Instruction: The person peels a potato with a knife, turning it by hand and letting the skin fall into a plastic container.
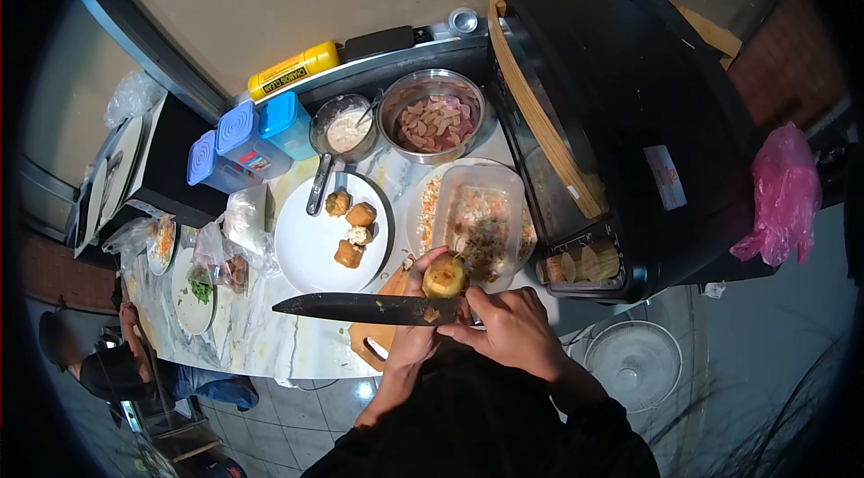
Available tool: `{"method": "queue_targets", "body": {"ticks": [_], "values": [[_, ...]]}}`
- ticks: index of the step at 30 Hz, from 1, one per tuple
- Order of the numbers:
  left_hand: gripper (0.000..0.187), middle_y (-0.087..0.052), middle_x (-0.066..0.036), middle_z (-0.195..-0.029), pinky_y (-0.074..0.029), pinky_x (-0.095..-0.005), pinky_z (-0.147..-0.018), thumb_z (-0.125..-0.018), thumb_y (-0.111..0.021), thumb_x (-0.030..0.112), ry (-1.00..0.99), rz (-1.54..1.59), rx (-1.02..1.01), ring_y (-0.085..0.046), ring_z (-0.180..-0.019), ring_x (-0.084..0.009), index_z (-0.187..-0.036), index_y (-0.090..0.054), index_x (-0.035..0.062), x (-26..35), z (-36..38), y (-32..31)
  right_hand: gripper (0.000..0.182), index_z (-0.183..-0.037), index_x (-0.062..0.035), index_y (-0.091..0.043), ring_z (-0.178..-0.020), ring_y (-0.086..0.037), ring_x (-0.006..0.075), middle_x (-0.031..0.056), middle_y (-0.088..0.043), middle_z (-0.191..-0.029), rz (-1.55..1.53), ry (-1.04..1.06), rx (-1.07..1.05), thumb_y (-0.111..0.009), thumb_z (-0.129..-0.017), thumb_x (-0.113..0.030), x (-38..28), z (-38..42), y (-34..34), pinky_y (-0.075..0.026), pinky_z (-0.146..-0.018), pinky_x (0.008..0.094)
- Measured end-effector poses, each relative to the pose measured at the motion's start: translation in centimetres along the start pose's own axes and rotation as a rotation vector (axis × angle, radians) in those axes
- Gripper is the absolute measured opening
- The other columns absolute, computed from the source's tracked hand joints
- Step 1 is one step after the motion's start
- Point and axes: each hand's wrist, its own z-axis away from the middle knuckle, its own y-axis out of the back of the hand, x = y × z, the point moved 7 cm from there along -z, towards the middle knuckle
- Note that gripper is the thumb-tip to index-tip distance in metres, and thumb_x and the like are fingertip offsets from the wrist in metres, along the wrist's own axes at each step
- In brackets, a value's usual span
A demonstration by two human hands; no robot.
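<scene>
My left hand (416,338) is closed around a partly peeled potato (444,275), which shows yellow with a brown patch on top. My right hand (515,327) grips a large dark-bladed knife (355,308). Its blade points left, passing in front of my left hand just below the potato, with a small scrap stuck near the handle end. Beneath the knife lies a wooden cutting board (367,347), partly covered by my hands. Right behind the potato stands a clear plastic tub (481,194) with peelings and shredded bits in it, set on a plate (416,212) of shredded food.
A white plate (301,244) holds several browned pieces and a dark-handled utensil (319,183). Behind are a steel bowl (389,129) of sliced food and a bowl of white powder (346,133). A black oven (621,91) borders the right; a person (112,377) is at far left.
</scene>
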Motion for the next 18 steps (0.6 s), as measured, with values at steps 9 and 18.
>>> {"method": "queue_targets", "body": {"ticks": [9,18], "values": [[0.073,-0.049,-0.009,-0.115,-0.049,-0.0291,-0.072,-0.083,-0.068,0.021,-0.013,0.312,-0.017,-0.057,-0.088,-0.0176,-0.141,-0.024,0.0067,0.0,0.2,-0.2,0.05,-0.078,-0.0036,-0.057,-0.05,-0.064,0.0306,0.0096,-0.06,-0.055,0.094,0.041,0.035,-0.059,-0.086,-0.053,-0.4,-0.2,0.5,-0.05,-0.048,0.0404],[0.053,-0.052,-0.012,-0.119,-0.051,-0.0284,-0.063,-0.097,-0.044,0.04,0.014,0.384,0.195,-0.059,-0.087,-0.0184,-0.136,-0.035,0.0052,-1.2,0.0,0.9,0.052,-0.082,-0.0013,-0.059,-0.052,-0.064,0.0309,0.0112,-0.061,-0.057,0.121,0.034,0.006,-0.059,-0.086,-0.053,-0.4,-0.3,0.4,-0.05,-0.05,0.0403]]}}
